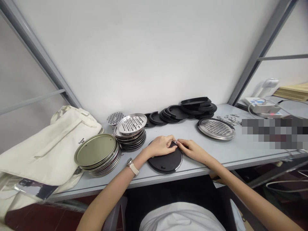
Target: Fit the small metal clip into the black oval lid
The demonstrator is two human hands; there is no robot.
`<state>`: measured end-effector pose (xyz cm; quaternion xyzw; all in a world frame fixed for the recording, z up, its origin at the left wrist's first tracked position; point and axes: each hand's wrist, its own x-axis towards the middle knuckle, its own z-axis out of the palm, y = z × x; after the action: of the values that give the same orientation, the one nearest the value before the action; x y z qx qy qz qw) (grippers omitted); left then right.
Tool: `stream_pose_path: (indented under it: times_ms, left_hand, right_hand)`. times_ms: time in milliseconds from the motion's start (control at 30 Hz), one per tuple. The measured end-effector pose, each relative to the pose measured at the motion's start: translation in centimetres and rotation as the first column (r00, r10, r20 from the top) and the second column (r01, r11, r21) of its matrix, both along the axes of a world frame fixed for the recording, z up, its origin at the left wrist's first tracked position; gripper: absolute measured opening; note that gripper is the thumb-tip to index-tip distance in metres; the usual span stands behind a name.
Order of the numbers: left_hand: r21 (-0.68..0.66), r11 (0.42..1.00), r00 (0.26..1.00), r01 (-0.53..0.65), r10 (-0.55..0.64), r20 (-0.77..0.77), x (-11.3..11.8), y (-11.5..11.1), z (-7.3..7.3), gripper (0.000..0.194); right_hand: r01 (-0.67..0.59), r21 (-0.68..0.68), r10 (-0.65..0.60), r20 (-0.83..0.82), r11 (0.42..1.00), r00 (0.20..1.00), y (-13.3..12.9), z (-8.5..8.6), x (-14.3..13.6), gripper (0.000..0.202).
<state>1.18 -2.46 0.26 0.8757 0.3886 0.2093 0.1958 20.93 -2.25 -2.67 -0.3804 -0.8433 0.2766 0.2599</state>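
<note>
A round black disc (pixel 166 162) with a thin shiny rim on its right side lies flat on the grey table in front of me. My left hand (pixel 161 146) rests over its upper part, thumb and fingers pinched at the far right edge. My right hand (pixel 192 150) meets it there from the right, also in a pinch. Between the fingertips shows a small silvery piece (pixel 175 142), mostly hidden and too small to name. Near the disc's front edge is a small dark oval mark or hole (pixel 163 167).
Left of the disc stand a stack of metal grater plates (pixel 132 124) and a stack topped by an olive-green round plate (pixel 96 149). Black round covers (pixel 178 112) pile along the wall. Rightward lie a grater disc (pixel 216 129) and small metal clips (pixel 231 119). A cream bag (pixel 48 144) covers the left end.
</note>
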Motion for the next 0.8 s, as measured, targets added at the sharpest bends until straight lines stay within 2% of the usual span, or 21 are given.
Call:
stream_pose_path:
  times_ms: [367,800]
  left_hand:
    - [-0.02,1.0,1.0,0.003,-0.003,-0.001,0.06,-0.23,0.41,0.013]
    - [0.0,1.0,1.0,0.017,-0.017,-0.022,0.01,-0.05,0.24,0.014]
  right_hand:
    - [0.008,0.002,-0.008,-0.015,1.0,1.0,0.02,-0.09,-0.04,0.04]
    - [0.022,0.016,-0.022,0.001,1.0,1.0,-0.09,0.16,-0.07,0.041]
